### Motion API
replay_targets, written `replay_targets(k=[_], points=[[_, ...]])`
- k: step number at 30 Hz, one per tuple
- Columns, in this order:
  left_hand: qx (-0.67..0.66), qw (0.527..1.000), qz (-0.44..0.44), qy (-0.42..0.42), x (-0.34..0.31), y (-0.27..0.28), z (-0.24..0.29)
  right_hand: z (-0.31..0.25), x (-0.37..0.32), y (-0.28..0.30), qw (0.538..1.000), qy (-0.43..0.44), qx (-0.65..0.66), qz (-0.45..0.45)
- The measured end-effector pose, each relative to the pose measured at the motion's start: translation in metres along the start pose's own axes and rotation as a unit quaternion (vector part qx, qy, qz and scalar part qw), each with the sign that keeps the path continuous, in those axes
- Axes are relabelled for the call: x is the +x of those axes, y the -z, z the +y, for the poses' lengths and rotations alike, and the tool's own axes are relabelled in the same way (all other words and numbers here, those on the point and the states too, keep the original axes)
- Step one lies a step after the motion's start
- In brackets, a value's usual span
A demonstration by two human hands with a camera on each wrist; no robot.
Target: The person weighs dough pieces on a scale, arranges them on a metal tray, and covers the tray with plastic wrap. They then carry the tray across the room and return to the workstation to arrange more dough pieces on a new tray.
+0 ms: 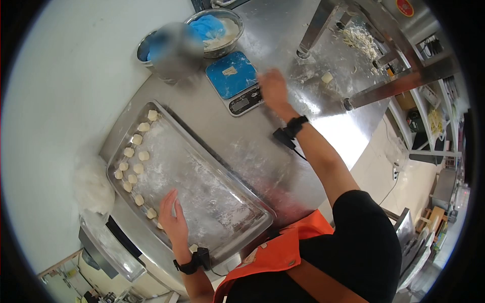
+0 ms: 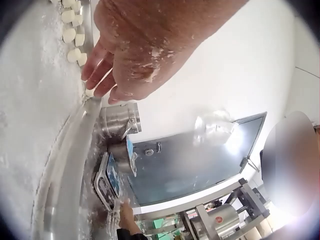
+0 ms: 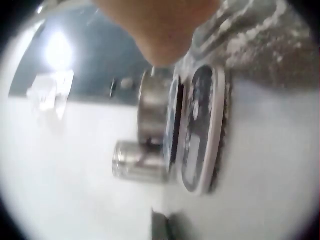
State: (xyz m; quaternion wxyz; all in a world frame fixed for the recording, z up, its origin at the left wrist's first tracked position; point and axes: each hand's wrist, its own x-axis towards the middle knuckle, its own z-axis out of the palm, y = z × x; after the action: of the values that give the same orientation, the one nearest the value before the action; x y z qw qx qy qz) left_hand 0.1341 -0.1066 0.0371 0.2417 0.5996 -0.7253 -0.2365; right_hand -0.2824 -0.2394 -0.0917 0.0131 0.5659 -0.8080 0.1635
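Note:
My left hand [image 1: 174,220] is over the left side of a floured metal tray [image 1: 197,177], fingers extended beside small pale dough pieces [image 1: 139,200]. In the left wrist view the fingers of that hand [image 2: 145,45] hang by the tray rim, near more dough pieces [image 2: 69,35], and hold nothing visible. My right hand [image 1: 274,91] is blurred at the right edge of a blue-topped scale [image 1: 232,76]; its finger shape and any contact are unclear. The right wrist view shows part of this hand [image 3: 160,27] above the scale's dark panel [image 3: 200,135].
Behind the scale stand a metal bowl [image 1: 235,38] with white powder and something blue, and a metal container [image 1: 144,48]. A metal stand's leg [image 1: 316,30] is to the right, with pale scraps [image 1: 361,43] beneath. A clear plastic bag [image 1: 93,187] lies left of the tray.

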Motion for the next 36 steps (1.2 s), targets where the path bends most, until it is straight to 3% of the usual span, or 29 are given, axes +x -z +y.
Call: replay_targets(k=[3,6,9,12,15,16,19,21,23,25,27,29,30,31,32,33,36], points=[[-0.023,0.998,-0.016,0.048,0.001,-0.012,0.005,0.044,-0.003,-0.017,0.981,0.015,0.117,0.155],[-0.108,0.989,-0.034,0.098,0.031,-0.042,0.035,0.03,0.006,-0.016,0.964,0.119,0.217,0.093],[-0.184,0.979,-0.074,0.053,0.076,-0.075,0.064,-0.002,0.014,-0.033,0.952,0.071,0.291,0.068],[-0.298,0.949,-0.086,0.057,0.107,-0.11,0.065,-0.025,0.026,-0.044,0.947,0.108,0.302,0.0],[-0.267,0.958,-0.099,0.041,0.117,-0.121,0.066,-0.024,0.028,-0.049,0.948,0.128,0.289,0.022],[-0.247,0.961,-0.11,0.048,0.115,-0.121,0.067,-0.006,0.028,-0.053,0.977,0.211,0.04,0.012],[-0.182,0.973,-0.139,0.043,0.104,-0.104,0.075,0.036,-0.01,-0.025,0.996,0.046,0.036,0.063],[-0.149,0.978,-0.142,0.023,0.085,-0.095,0.082,0.067,-0.048,0.014,0.999,0.021,-0.01,0.042],[-0.133,0.98,-0.143,0.038,0.065,-0.086,0.088,0.117,-0.067,0.019,0.994,0.072,-0.086,-0.002],[-0.131,0.978,-0.152,0.059,0.043,-0.081,0.086,0.156,-0.054,0.049,0.986,0.041,-0.145,0.071],[-0.15,0.973,-0.144,0.097,0.009,-0.072,0.08,0.214,-0.032,0.035,0.966,-0.031,-0.227,0.122],[-0.146,0.972,-0.143,0.116,-0.004,-0.056,0.094,0.215,-0.025,0.042,0.958,-0.053,-0.255,-0.116],[-0.141,0.972,-0.135,0.131,-0.01,-0.047,0.098,0.233,-0.026,0.041,0.991,-0.048,-0.045,-0.12],[-0.152,0.973,-0.115,0.129,-0.018,-0.041,0.095,0.224,-0.03,0.035,0.996,-0.024,0.0,-0.091],[-0.164,0.974,-0.094,0.127,-0.028,-0.038,0.087,0.214,-0.034,0.03,0.997,0.003,0.043,-0.065],[-0.175,0.974,-0.075,0.123,-0.039,-0.034,0.08,0.188,-0.039,0.033,0.996,0.042,-0.08,0.015],[-0.189,0.972,-0.035,0.132,-0.069,-0.022,0.06,0.115,-0.024,0.051,0.974,-0.073,0.186,-0.104]])
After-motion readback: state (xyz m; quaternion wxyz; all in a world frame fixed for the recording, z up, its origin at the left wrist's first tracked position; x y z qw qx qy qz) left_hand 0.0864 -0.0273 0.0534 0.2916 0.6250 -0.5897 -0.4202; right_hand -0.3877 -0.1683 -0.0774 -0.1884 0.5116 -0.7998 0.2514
